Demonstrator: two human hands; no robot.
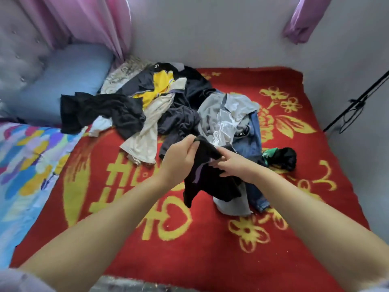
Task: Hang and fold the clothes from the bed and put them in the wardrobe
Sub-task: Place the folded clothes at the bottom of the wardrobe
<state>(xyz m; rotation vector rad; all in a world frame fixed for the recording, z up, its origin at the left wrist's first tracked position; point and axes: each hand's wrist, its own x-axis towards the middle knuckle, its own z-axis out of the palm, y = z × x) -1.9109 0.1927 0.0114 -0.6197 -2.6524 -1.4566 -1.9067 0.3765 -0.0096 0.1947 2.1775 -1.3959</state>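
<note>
Black fabric with a pale purple stripe hangs between 2 bare hands above a red blanket (189, 239) patterned with yellow flowers and characters. This black garment (207, 175) is lifted off the bed, its lower edge dangling just over a grey piece of clothing (232, 205) and the leg of a pair of blue jeans (253, 144). The left hand (181, 159) pinches the garment's top edge, thumb and fingers curled tight around a fold of cloth. The right hand (231, 165) grips the same garment just beside it, fingers curled under the fabric and thumb on top. Behind the hands lies the heap of unfolded clothes (168, 106), reaching toward the far wall: a yellow and dark top (160, 85), a cream shirt (147, 133), a black piece (101, 110) spread to the left, and a light grey shirt (227, 110) on the right. A small green and black bundle (280, 158) sits apart on the blanket, to the right of the jeans. A blue pillow (63, 81) rests against a tufted headboard (19, 53) at the left, beneath pink curtains (84, 22), and a multicoloured quilt (27, 165) covers the bed's left edge. A black stand (357, 102) leans by the right wall.
</note>
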